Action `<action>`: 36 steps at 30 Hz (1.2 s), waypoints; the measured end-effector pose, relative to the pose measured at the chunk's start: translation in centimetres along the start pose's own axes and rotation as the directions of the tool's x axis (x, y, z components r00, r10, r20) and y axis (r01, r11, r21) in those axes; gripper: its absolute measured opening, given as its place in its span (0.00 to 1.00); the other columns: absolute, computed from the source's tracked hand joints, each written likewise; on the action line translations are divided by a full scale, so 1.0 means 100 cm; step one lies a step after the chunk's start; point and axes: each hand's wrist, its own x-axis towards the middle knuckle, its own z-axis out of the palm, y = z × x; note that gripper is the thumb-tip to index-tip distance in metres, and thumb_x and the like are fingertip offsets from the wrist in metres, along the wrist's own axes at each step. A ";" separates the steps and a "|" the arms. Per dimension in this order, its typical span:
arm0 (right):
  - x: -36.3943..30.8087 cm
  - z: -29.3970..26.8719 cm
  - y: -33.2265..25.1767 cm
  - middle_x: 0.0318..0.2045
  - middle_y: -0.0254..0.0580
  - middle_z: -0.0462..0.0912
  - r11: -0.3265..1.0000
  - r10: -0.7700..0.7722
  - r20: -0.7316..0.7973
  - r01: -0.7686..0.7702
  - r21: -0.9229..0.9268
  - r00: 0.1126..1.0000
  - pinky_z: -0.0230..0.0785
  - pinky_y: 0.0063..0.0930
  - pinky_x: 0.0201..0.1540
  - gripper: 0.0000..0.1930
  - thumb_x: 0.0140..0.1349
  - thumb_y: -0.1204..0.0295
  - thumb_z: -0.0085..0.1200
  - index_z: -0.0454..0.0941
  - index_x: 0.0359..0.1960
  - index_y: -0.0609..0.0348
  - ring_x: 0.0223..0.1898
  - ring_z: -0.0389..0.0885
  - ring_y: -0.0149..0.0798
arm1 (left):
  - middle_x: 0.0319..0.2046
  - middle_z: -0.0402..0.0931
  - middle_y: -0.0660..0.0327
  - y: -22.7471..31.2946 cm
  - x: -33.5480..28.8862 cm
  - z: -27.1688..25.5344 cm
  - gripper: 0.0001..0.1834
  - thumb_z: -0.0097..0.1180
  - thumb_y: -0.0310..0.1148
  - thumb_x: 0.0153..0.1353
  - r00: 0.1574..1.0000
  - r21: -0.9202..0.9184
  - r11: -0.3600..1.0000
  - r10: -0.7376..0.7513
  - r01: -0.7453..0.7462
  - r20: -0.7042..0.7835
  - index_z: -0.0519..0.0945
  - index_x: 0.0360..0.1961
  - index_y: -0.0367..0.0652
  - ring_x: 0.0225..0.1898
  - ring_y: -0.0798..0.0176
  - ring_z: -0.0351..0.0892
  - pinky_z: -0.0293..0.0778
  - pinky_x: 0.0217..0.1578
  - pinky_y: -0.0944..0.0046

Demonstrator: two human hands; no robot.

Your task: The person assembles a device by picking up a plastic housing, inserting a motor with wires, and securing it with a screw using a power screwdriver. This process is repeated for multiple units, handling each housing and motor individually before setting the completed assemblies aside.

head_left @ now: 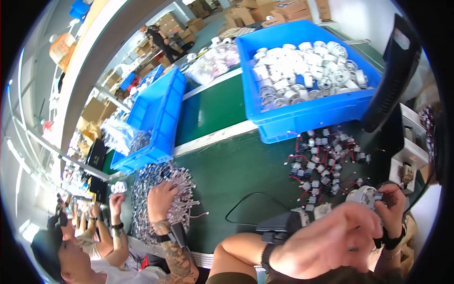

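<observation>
My left hand [331, 241] is large and blurred close to the camera, its fingers curled. What it holds, if anything, is hidden. Just beyond it is a white round plastic housing [363, 195], partly covered; I cannot tell which hand supports it. At the housing's right side, my right hand [393, 206] pinches a small grey motor [377, 195] between thumb and fingers. Both my wrists wear black bands. Beyond my hands, a loose pile of small grey motors [321, 165] with red and dark wires spreads over the green work surface [222, 170].
A blue bin [307, 125] of white round parts stands behind the motors. Left of it is another blue bin [165, 118] with plastic bags. A black upright object [395, 71] rises at right. A co-worker's tattooed arm [177, 258] reaches over a wire heap [146, 194]; a black cable [236, 203] lies between us.
</observation>
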 end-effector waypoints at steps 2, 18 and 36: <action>0.000 -0.003 0.004 0.38 0.37 0.72 1.000 0.009 -0.011 -0.009 -0.004 1.000 0.65 0.22 0.44 0.18 0.47 0.76 0.60 0.70 0.41 0.63 0.40 0.73 0.30 | 0.46 0.67 0.52 -0.007 0.001 0.005 0.18 0.36 0.41 0.69 0.999 -0.009 1.000 -0.008 0.008 -0.046 0.62 0.49 0.36 0.43 0.60 0.74 0.74 0.42 0.59; 0.011 -0.017 0.029 0.40 0.39 0.70 0.987 0.034 0.074 -0.022 -0.161 0.997 0.61 0.24 0.47 0.18 0.52 0.75 0.55 0.67 0.44 0.64 0.41 0.69 0.32 | 0.47 0.68 0.51 0.014 0.000 0.009 0.11 0.47 0.27 0.64 0.763 0.805 0.064 0.373 -0.589 0.529 0.72 0.47 0.38 0.48 0.50 0.69 0.65 0.50 0.57; 0.008 -0.013 0.011 0.38 0.40 0.72 0.964 0.040 0.032 -0.030 -0.265 0.999 0.65 0.27 0.43 0.15 0.53 0.74 0.52 0.69 0.42 0.65 0.38 0.72 0.33 | 0.54 0.63 0.51 0.031 0.002 0.015 0.17 0.49 0.36 0.64 0.902 0.920 0.236 0.377 -0.312 0.209 0.71 0.52 0.41 0.54 0.51 0.65 0.61 0.53 0.55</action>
